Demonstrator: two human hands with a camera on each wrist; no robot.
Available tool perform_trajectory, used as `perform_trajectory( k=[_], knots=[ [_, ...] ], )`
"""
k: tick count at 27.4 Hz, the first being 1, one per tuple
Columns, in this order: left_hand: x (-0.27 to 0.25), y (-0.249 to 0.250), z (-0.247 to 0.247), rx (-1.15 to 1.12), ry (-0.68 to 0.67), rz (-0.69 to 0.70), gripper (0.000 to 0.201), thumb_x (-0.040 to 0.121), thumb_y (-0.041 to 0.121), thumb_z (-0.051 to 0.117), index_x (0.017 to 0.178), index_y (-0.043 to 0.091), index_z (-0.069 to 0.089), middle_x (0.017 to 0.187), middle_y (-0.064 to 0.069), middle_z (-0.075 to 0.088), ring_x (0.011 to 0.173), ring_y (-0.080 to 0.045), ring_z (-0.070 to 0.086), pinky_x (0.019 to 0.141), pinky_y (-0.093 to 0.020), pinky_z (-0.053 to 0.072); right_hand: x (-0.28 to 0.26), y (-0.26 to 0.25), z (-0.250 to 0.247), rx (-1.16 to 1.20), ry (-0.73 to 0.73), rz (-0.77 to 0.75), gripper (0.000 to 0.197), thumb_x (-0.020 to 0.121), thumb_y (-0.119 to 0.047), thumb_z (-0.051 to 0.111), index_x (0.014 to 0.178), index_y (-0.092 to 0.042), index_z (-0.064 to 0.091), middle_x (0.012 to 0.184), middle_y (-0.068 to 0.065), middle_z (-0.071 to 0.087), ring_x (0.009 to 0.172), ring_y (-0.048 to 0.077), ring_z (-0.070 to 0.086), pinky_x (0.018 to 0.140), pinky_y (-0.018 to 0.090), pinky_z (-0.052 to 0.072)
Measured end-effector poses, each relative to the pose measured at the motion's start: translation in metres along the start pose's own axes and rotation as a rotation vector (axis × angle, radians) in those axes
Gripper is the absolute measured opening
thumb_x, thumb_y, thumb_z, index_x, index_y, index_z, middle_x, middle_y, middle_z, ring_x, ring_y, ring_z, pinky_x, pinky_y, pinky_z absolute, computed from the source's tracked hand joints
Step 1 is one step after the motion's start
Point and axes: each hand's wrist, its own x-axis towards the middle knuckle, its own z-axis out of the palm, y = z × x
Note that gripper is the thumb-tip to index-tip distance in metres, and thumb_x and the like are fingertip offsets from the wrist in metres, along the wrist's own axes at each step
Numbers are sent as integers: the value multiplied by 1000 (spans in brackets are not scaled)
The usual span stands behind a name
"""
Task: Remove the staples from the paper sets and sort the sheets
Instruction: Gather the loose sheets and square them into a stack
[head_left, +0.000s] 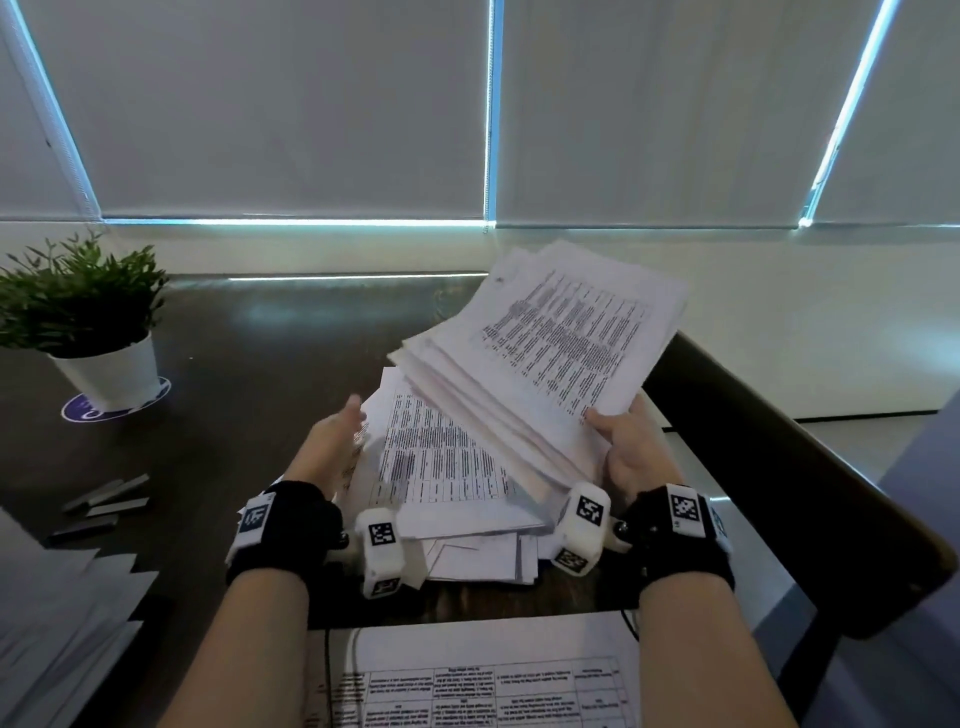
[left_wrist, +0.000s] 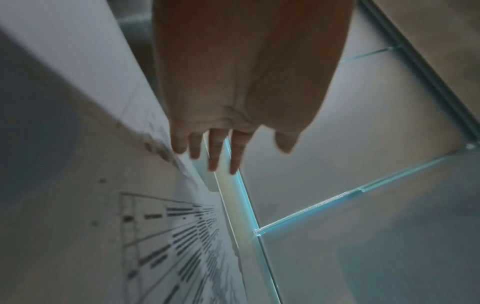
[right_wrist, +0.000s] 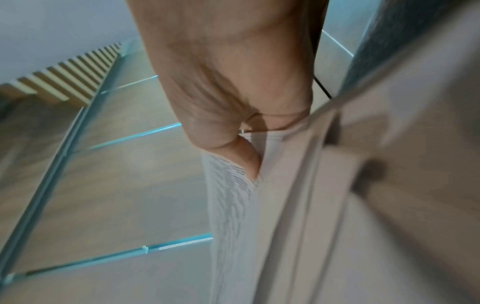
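Head: right hand (head_left: 631, 457) fingers clamp paper stack (head_left: 545, 353) | left wrist: left hand (left_wrist: 233, 98) fingers apart, empty.

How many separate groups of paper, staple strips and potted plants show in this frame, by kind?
Paper groups: 4, namely the lifted stack in the right hand, the pile under it, the near sheet, the left pile.
Staple strips: about 4.
Potted plant: 1.
Total: about 9.

A potted plant (head_left: 78, 306) in a white pot stands far left on the dark table (head_left: 270, 364); grey blinds (head_left: 291, 104) behind.
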Motion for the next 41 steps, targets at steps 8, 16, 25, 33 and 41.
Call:
perform_trajectory(
  k=[8,16,25,33,41],
  knots=[
    [-23,56,24,10,-89,381,52,97,40,48,139,10,37,125,-10,58,121,-25,54,107,-48,38,-29,-30,41,-44,-241,-146,39,93,1,58,112,-33,55,117,6,70,107,25,69,93,49,55],
    [-25,65,6,-262,83,523,38,65,35,77,98,20,66,94,0,68,87,-15,63,80,-38,56,-43,-66,53,-141,-376,-212,33,92,3,56,115,-20,59,106,12,73,96,30,71,83,45,59],
    [-14,16,18,-453,282,-210,44,99,-8,28,143,-14,19,153,-27,19,138,-32,26,97,-22,26,-26,-19,44,-232,-57,160,95,81,-36,78,153,-16,20,132,11,50,112,27,56,98,41,50],
    [-26,13,72,-765,205,-61,17,95,5,38,82,14,46,68,0,63,58,-12,60,46,-16,50,-41,-10,61,98,-280,295,28,84,-13,74,110,-9,64,97,13,76,92,32,72,84,47,58],
    [-34,7,82,-475,32,-352,24,83,-9,25,65,5,33,61,-18,48,39,-29,54,34,-35,48,-29,3,29,50,-209,430,33,87,-10,68,120,-8,61,108,19,72,100,37,69,80,45,57]
  ],
)
